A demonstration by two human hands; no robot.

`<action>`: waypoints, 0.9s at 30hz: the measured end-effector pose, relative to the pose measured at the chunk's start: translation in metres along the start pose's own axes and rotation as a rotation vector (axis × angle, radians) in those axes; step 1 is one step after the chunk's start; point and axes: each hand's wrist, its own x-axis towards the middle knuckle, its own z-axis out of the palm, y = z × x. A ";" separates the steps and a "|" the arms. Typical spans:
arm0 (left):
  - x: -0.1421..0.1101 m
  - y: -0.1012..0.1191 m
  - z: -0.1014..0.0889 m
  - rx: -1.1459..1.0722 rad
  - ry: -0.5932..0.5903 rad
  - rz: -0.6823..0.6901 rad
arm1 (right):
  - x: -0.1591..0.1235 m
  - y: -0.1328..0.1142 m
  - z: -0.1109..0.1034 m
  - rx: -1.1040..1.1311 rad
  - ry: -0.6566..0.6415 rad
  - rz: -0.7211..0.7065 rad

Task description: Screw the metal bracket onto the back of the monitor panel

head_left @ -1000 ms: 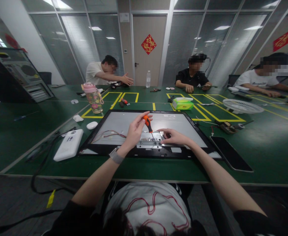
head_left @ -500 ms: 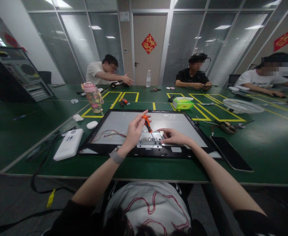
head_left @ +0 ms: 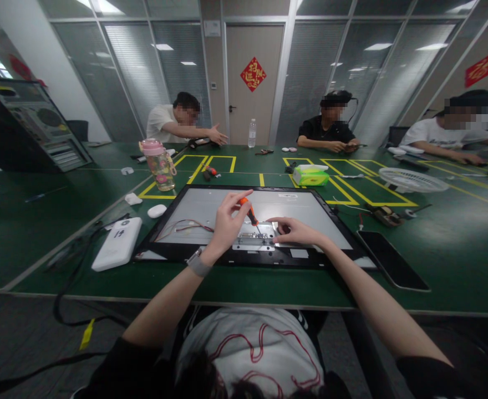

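One camera, worn on the head here
It looks forward and downward, over the near panel (head_left: 306,213) to the farther door (head_left: 255,111).

Screwdriver (head_left: 251,215) has a plastic handle, looks mostly matt, and a thin metal shaft. The panel (head_left: 310,217) is a smooth sheet that looks like dull metal, set in a matt black frame (head_left: 281,259), plastic by the look of it. Bracket (head_left: 250,247) is bare metal and way shinier. Table (head_left: 456,244) is smooth with a soft sheen. Phone (head_left: 394,260) has a glassy dark face, power bank (head_left: 118,244) is smooth plastic, tumbler (head_left: 161,172) is see-through with a plastic lid (head_left: 151,145). Tissue pack (head_left: 310,175) is glossy plastic film with paper poking out. Sleeve (head_left: 422,370) is matt cloth. Watch strap (head_left: 202,269) could be metal mesh or fabric, can't tell.
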 end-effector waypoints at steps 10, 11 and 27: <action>0.002 -0.004 -0.002 0.067 0.002 -0.001 | 0.000 0.001 0.001 0.014 0.001 0.000; 0.003 -0.004 -0.002 0.069 0.011 -0.010 | 0.000 0.001 0.001 0.015 0.001 -0.002; 0.002 -0.007 0.001 -0.049 0.068 -0.072 | 0.000 0.000 0.000 0.003 -0.001 -0.002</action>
